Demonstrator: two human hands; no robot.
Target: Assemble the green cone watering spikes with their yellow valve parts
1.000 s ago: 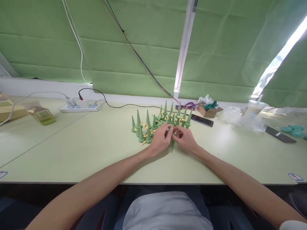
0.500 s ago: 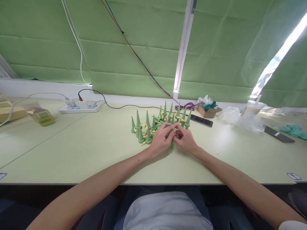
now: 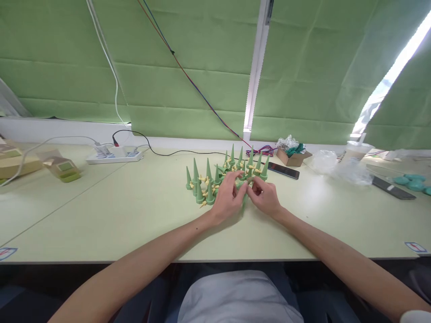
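Several green cones with small yellow pieces about them stand in a loose cluster on the table, most of them upright. At the near side of this cluster my left hand has its thumb and fingers curved around a green cone, whose narrow part shows below the fingertips. Against it, my right hand is closed in a pinch, its fingertips meeting the left thumb. What the right fingertips grip is too small and too covered to make out.
A black phone and a small cardboard box lie behind on the right. Farther right are a plastic cup, another phone and teal pieces. A power strip and opened cartons are at left.
My left fingers have lifted and spread away from the right fingertips, showing more green between the hands. The right hand stays in its pinch. The view has shifted slightly.
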